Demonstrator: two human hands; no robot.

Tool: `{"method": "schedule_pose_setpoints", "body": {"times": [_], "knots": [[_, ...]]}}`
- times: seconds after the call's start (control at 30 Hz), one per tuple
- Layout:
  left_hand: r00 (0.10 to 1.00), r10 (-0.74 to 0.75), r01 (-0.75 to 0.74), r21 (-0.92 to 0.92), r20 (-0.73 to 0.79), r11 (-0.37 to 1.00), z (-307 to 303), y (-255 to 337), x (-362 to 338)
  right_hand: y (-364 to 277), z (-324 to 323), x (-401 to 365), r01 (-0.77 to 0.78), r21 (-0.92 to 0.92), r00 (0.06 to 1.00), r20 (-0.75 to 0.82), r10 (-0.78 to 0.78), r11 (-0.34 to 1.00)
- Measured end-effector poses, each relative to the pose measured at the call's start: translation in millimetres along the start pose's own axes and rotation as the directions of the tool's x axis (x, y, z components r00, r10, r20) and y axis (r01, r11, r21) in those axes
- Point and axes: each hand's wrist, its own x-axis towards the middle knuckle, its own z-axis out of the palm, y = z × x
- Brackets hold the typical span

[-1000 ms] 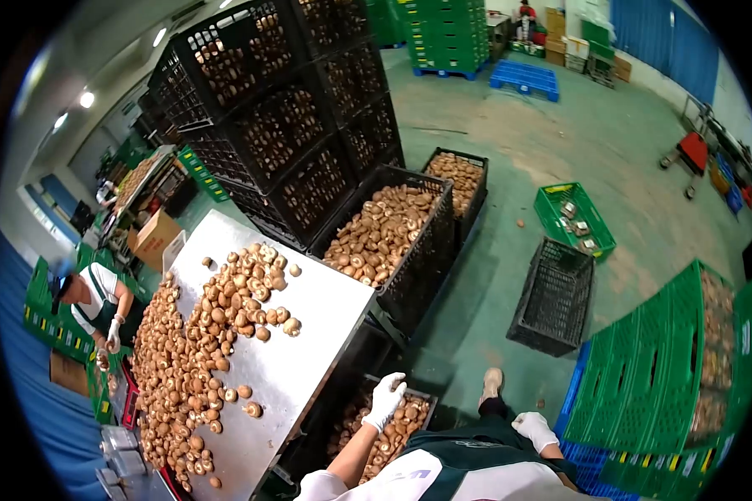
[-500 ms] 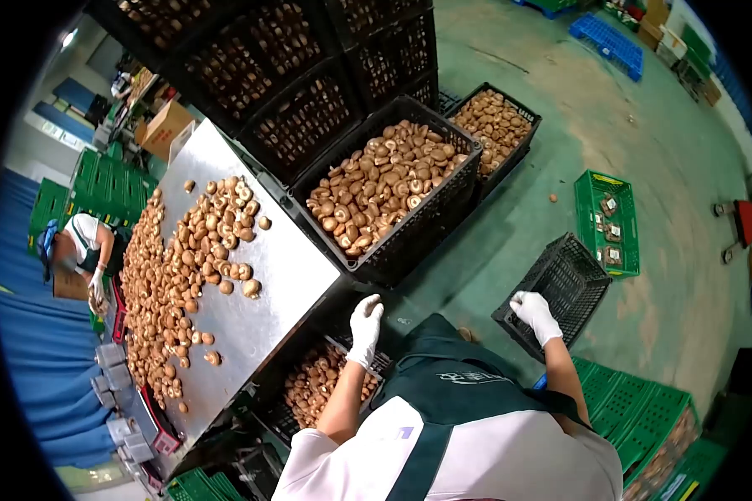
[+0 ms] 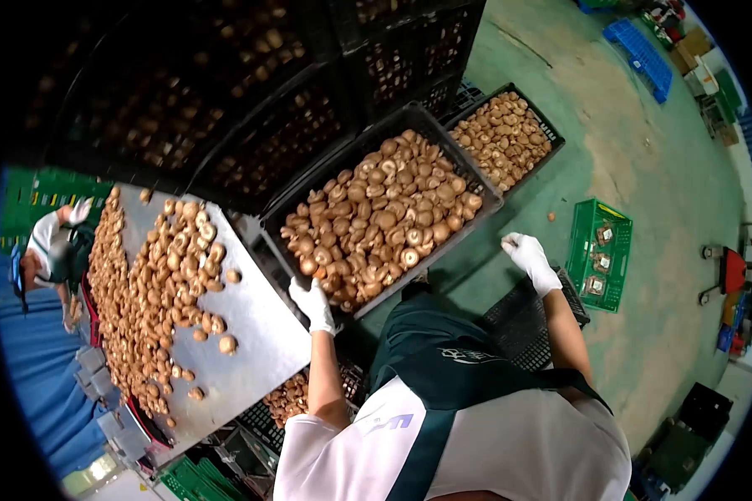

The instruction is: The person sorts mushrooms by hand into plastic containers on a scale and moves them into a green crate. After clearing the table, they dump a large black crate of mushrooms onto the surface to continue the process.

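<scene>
My left hand (image 3: 312, 306), in a white glove, is at the near left rim of a black crate (image 3: 376, 299) heaped with brown mushrooms (image 3: 384, 209). Its fingers point over the rim towards the mushrooms, with the thumb apart; whether it presses on the rim is hard to see. My right hand (image 3: 528, 257), also white-gloved, is in the air off the crate's right corner. Its fingers are loosely curled in, and nothing shows in them. Below it on the floor lies an empty-looking black crate (image 3: 518, 321), partly hidden by my arm.
A metal table (image 3: 263, 334) with spread mushrooms stands left, a co-worker (image 3: 54, 246) beyond it. Stacked black crates (image 3: 267, 108) rise behind. Another mushroom crate (image 3: 505, 138) adjoins the full one. A green crate (image 3: 600, 255) with small packs lies right.
I have moved towards the full mushroom crate. My left hand has reached its rim; my right hand has left the empty-looking crate's place and risen beside the full one.
</scene>
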Motion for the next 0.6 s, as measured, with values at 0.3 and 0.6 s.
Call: {"method": "schedule_pose_setpoints", "body": {"times": [0.3,0.6], "knots": [[0.992,0.119,-0.1,0.343,-0.035,0.934,58.5,29.2,21.0,37.7,2.9,82.3,0.058,0.042,0.994,-0.099,-0.054,0.997],[0.888,0.226,-0.334,0.224,0.4,0.915,196.0,152.9,-36.4,139.4,-18.5,110.3,-0.087,0.061,0.996,0.018,0.086,0.994]]}}
